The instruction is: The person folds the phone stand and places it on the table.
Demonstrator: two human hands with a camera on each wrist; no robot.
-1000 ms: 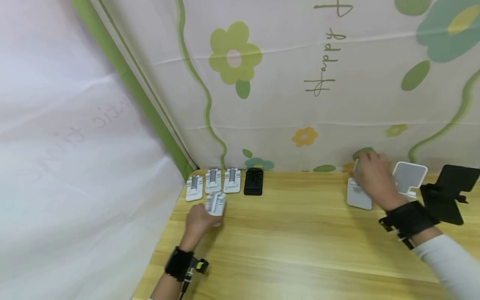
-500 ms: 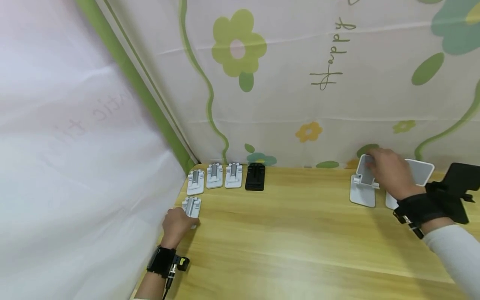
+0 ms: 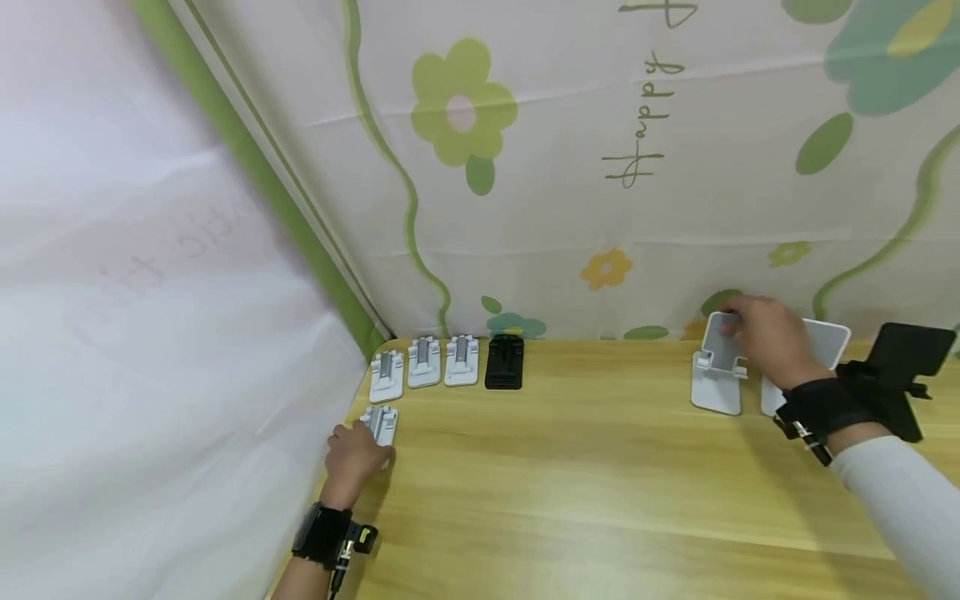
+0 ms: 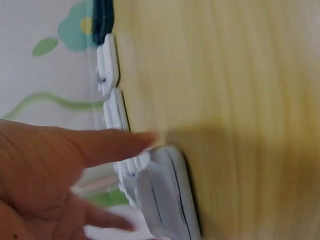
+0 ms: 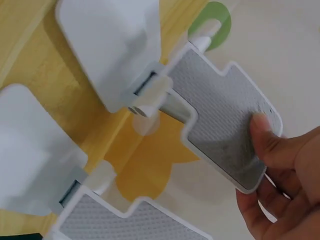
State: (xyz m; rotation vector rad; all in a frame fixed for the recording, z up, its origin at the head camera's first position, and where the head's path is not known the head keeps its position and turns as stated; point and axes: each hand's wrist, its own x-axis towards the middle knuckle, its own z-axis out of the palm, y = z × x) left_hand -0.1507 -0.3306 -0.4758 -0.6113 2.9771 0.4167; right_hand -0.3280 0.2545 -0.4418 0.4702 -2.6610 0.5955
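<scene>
My left hand (image 3: 355, 460) holds a folded white phone stand (image 4: 167, 195) at the table's left side. In the left wrist view, my thumb lies along its upper edge; the hand partly covers the stand in the head view. At the right, my right hand (image 3: 768, 337) pinches the grey-padded upper plate of an unfolded white phone stand (image 5: 220, 115). The thumb (image 5: 265, 142) presses on the pad and the other fingers are behind the plate. The stand's white base (image 3: 716, 392) is on the table.
Three folded white stands (image 3: 386, 377) and a folded black stand (image 3: 504, 362) line the back left edge. Beyond my right hand are another unfolded white stand (image 3: 828, 340) and an unfolded black one (image 3: 911, 354). A flowered curtain (image 3: 540, 208) hangs behind the wooden table (image 3: 585, 483).
My left hand has carried the folded white stand left and forward of the row. The right hand has shifted to the right on the upper plate, which leans back less covered.
</scene>
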